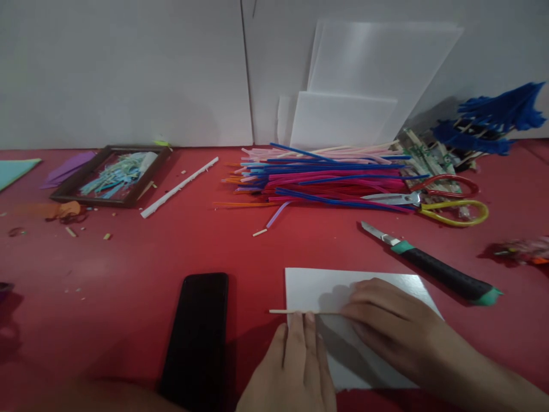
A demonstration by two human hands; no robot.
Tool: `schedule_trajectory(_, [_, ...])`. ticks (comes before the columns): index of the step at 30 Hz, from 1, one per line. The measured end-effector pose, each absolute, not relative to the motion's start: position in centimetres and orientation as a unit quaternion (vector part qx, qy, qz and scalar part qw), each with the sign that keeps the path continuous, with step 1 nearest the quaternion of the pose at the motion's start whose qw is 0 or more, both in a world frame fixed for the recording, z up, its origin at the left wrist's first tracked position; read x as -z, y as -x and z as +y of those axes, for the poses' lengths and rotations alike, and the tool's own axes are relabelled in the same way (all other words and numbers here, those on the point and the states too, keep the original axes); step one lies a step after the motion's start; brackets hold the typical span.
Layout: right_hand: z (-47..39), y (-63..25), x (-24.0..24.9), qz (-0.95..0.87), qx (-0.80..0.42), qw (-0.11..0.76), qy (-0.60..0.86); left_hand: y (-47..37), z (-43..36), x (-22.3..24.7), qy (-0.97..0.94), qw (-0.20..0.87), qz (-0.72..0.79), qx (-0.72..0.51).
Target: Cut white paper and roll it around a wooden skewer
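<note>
Nearest the camera, the left hand [295, 360] rests extended fingertips on a thin stick [328, 313]; whether its grip closes around it I cannot tell. The right hand [398, 326] has its grip curled, fingers together, grasping the stick farther right. The stick lies across a white board [306, 286], its left end jutting past the board's left edge. A black phone [197, 337] lies left of the board on the red worktop [128, 297]; a cutter knife [437, 269] with a black and green handle lies to the right. Farther off are scissors [415, 198], their blades over a bundle of coloured fuzzy stems [334, 177], and, far left, a brown frame [96, 200] holding pale scraps [120, 174].
</note>
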State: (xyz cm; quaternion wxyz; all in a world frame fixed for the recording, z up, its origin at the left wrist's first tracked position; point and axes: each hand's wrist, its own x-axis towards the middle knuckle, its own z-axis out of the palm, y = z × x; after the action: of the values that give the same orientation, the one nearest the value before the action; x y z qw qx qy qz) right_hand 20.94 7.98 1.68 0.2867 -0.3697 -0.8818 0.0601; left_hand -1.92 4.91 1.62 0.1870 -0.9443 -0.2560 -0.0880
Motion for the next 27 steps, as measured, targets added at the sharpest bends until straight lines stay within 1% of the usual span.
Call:
schedule_trajectory(3, [8.0, -21.8, -1.8, -0.884, -0.071, 0.28, 0.366, 1.9, 4.9, -1.6, 0.945, 0.19, -0.25, 0.094])
schedule_trajectory(7, [8.1, -23.5, -1.8, -0.884, -0.056, 0.271, 0.378, 1.9, 4.9, -1.7, 0.947, 0.19, -0.247, 0.083])
schedule_trajectory(12, [8.6, -24.4, -2.5, -0.89, -0.116, 0.22, 0.381, 1.8, 5.0, -1.9, 0.946, 0.192, -0.251, 0.077])
schedule_trajectory(22, [8.5, -24.4, -2.0, -0.892, -0.153, 0.195, 0.379, 1.9, 5.0, -1.6, 0.946, 0.196, -0.24, 0.096])
schedule_trajectory(27, [8.6, -24.5, -1.8, -0.889, -0.158, 0.2, 0.379, 1.9, 5.1, -1.5, 0.943, 0.201, -0.245, 0.097])
